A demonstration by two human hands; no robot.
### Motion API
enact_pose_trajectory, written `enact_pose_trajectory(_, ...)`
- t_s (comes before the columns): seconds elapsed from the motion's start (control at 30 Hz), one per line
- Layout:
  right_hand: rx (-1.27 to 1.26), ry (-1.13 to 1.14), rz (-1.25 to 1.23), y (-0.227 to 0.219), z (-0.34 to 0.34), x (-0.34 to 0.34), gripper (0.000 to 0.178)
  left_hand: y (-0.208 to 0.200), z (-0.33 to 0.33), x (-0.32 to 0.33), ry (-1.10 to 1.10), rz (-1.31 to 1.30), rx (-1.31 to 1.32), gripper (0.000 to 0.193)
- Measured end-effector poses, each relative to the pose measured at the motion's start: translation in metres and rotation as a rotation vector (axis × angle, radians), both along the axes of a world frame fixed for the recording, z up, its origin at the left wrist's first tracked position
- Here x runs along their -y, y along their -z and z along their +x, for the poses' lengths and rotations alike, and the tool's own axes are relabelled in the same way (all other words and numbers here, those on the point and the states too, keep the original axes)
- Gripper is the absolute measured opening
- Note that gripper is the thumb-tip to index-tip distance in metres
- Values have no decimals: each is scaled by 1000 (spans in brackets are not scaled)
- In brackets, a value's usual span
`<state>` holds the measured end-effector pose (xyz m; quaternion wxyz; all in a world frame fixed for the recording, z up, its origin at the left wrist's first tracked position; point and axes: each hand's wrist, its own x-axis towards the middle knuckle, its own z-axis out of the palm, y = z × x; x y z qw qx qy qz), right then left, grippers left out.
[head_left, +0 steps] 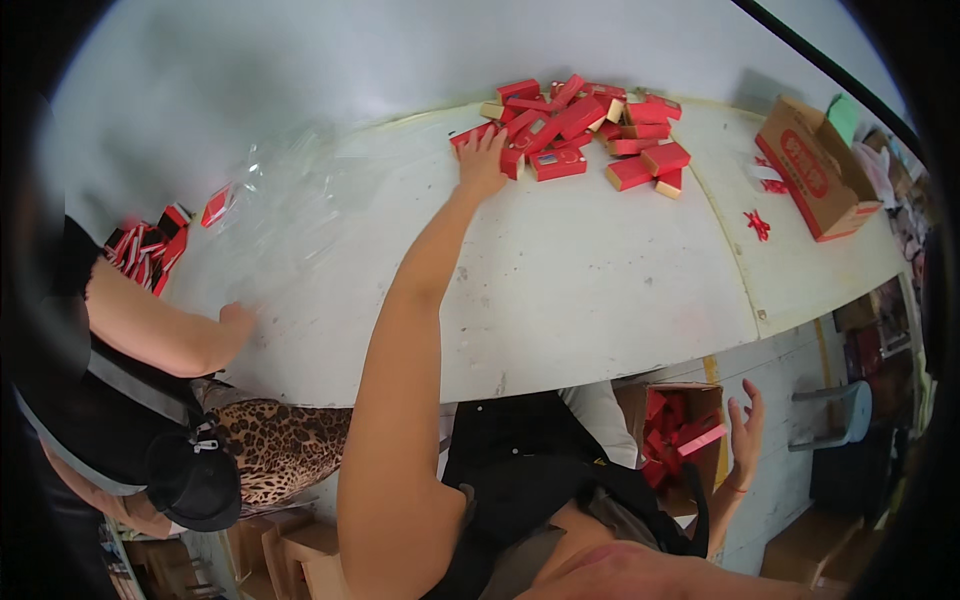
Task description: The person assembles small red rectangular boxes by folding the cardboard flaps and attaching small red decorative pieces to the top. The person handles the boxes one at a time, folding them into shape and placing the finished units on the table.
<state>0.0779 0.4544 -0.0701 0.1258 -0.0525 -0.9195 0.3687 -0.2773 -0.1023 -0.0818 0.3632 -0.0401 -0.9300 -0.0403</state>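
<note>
L hand (481,160): my arm stretched far, fingers spread flat, touching glossy red boxes (575,125) w/o gripping.
Boxes: small rectangular cartons heaped far-centre on scuffed white table (580,290).
R hand (745,435): open, empty, low by near-right cardboard box (680,430).

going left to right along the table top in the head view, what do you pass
stack of red boxes → clear plastic sheet → left hand → pile of red boxes → red paper scraps → open cardboard carton
</note>
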Motion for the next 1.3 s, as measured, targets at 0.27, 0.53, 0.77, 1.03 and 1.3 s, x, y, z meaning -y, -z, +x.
enact_pose_trajectory(0.27,-146,-78,-488,47,-68,71,38,-3,58,-21,-99,321,231,89)
enact_pose_trajectory(0.53,-200,-689,-260,30,-150,239,74,18,137,-24,-98,294,398,107)
enact_pose_trajectory(0.77,-65,-926,-161,33,-185,319,114,28,178,-36,76,465,323,118)
enact_pose_trajectory(1.03,77,-1015,-525,28,-164,309,110,28,220,-74,434,588,230,108)
enact_pose_trajectory(1.3,454,-925,-979,-2,-171,296,61,-2,231,-79,396,934,174,63)
